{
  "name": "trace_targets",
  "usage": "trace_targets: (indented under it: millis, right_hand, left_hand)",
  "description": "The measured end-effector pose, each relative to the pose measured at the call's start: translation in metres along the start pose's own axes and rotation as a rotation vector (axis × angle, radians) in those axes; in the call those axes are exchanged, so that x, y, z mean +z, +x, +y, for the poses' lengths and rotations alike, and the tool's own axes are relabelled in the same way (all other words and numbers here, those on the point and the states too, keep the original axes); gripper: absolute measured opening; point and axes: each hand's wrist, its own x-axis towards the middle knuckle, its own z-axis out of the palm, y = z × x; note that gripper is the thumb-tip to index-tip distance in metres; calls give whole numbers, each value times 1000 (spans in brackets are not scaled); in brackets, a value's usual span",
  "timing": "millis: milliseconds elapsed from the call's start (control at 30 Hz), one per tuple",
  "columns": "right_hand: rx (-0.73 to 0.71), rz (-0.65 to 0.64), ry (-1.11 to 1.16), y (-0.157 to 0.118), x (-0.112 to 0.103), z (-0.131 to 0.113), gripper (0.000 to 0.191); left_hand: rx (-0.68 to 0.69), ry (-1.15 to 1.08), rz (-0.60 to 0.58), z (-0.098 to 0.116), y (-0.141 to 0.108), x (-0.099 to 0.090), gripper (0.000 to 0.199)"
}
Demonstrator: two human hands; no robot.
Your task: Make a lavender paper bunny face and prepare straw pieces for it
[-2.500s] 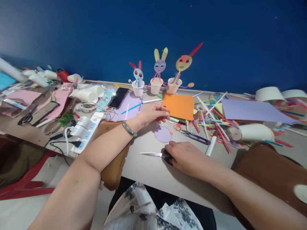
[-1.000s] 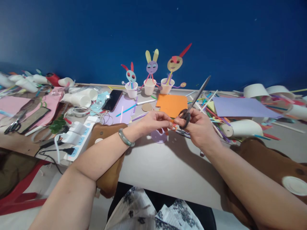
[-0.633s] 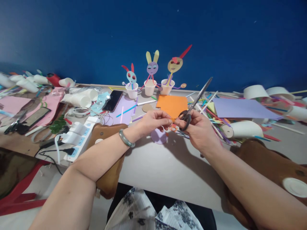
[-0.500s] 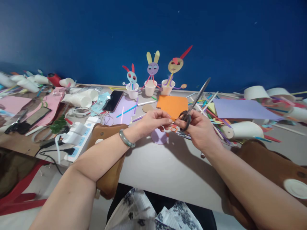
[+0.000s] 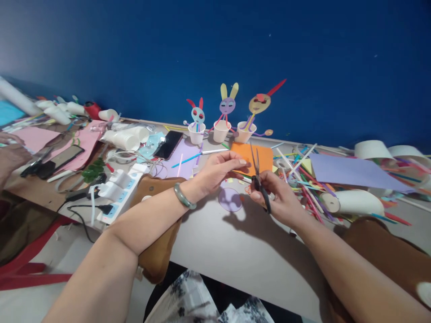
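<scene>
My left hand (image 5: 222, 172), wearing a green bangle, has its thumb and fingers pinched together above the table; anything in that pinch is too small to make out. Black-handled scissors (image 5: 265, 197) are gripped in my right hand (image 5: 281, 195), blades pointing up and slightly apart. Below and between both hands lies a purple paper circle (image 5: 230, 200) with small scraps around it. Behind the scissors is an orange paper sheet (image 5: 266, 157). Three paper-faced figures, one with red ears (image 5: 198, 115), one with yellow ears (image 5: 227, 106) and one tan (image 5: 260, 103), stand in white cups.
On the left are a power strip (image 5: 125, 197) with plugs, a phone (image 5: 169, 145), stacked paper cups (image 5: 121, 140) and another person's hand (image 5: 11, 152). To the right lie coloured sticks, a purple sheet (image 5: 357, 172) and a white roll (image 5: 360, 202). A blue wall (image 5: 215, 45) rises behind.
My right hand has drawn slightly away from my left fingertips. The scissors have swung from leaning right to nearly upright, with the blades parted. The view has shifted slightly left and up.
</scene>
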Motion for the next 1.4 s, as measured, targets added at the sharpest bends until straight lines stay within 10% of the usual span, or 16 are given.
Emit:
trace_targets:
  millis: [1400]
  right_hand:
    - [98,57,273,2,10,6,52]
  left_hand:
    - [-25,-127,-34,-6,2,-2,25]
